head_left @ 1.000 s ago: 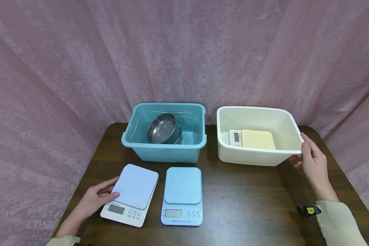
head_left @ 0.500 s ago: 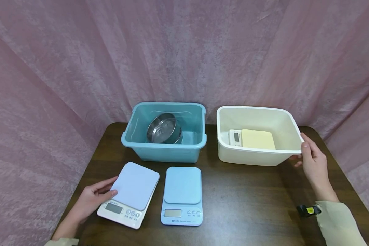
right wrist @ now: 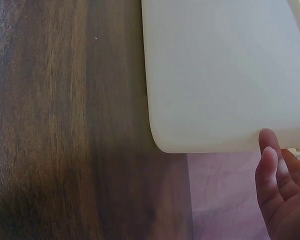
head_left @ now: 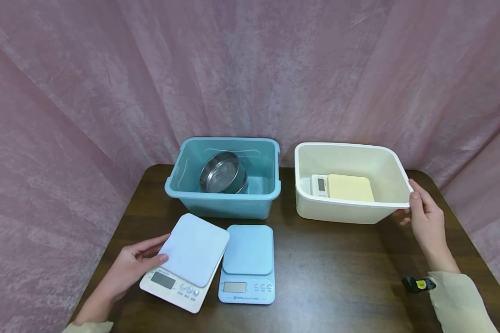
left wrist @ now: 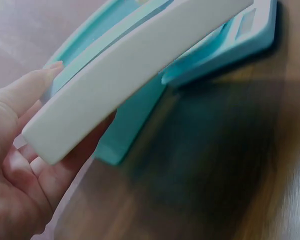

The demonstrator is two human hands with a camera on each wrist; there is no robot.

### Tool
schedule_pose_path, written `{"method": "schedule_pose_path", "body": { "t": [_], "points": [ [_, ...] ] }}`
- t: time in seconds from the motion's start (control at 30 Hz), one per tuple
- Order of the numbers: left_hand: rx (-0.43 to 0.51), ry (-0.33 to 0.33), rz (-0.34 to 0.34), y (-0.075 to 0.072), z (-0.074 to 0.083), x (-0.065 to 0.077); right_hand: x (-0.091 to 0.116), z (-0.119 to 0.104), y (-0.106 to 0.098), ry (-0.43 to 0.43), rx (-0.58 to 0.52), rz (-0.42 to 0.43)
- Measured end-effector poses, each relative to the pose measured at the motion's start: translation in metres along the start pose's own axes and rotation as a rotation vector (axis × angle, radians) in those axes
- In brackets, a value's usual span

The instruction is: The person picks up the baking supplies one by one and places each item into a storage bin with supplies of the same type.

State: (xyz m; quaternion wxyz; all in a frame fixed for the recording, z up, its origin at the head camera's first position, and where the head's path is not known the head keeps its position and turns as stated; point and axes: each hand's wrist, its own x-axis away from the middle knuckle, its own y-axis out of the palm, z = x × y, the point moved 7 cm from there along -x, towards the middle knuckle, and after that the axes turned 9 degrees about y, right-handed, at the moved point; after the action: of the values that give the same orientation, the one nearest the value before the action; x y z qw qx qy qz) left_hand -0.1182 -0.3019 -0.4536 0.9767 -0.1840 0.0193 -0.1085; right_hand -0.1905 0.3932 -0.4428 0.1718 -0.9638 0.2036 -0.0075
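My left hand [head_left: 129, 268] pinches the left side of a white digital kitchen scale [head_left: 196, 249], thumb above and fingers beneath. In the left wrist view, the white scale [left wrist: 115, 80] is raised off the table and tilted. Its right corner overlaps a light blue kitchen scale [head_left: 250, 254] that lies on the table. On the right, my right hand [head_left: 429, 222] grips the right end of a cream plastic bin [head_left: 337, 212] by its rim, fingers partly hidden beneath. Inside that bin lies a kitchen scale with a pale yellow plate [head_left: 350, 187].
A blue plastic bin [head_left: 229, 208] stands at the back left of the dark wooden table [head_left: 325, 273], with round metal pans [head_left: 222, 173] tilted inside. Directly behind both bins hangs a pink curtain [head_left: 250, 69].
The white scale, in my left hand, has come up off the table and shifted right, now overlapping the blue scale. My right hand and both bins keep their places.
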Motion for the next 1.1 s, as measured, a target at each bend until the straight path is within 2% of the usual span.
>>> {"method": "schedule_pose_path", "body": {
  "t": [0.13,0.27,0.4,0.6,0.73,0.9,1.1],
  "points": [
    [0.05,0.016,-0.029,0.012,0.013,-0.006,0.0,0.0,0.001,0.0,0.004,-0.006],
    [0.115,0.002,-0.066,0.025,0.024,-0.011,0.0,-0.001,0.001,-0.006,0.023,-0.005],
    [0.157,0.008,-0.119,0.039,0.036,-0.018,0.0,0.0,0.001,-0.005,0.007,-0.007],
    [0.21,0.059,-0.229,0.059,0.053,-0.031,0.0,0.0,0.0,-0.012,-0.02,-0.022],
    [0.218,0.064,-0.287,0.072,0.061,-0.041,0.0,0.0,0.0,-0.01,-0.067,-0.041],
    [0.21,0.049,-0.334,0.088,0.073,-0.051,0.0,-0.002,0.0,-0.014,-0.044,-0.049],
    [0.213,0.097,-0.364,0.107,0.091,-0.065,0.001,-0.004,0.0,-0.019,-0.051,-0.059]
  ]
}}
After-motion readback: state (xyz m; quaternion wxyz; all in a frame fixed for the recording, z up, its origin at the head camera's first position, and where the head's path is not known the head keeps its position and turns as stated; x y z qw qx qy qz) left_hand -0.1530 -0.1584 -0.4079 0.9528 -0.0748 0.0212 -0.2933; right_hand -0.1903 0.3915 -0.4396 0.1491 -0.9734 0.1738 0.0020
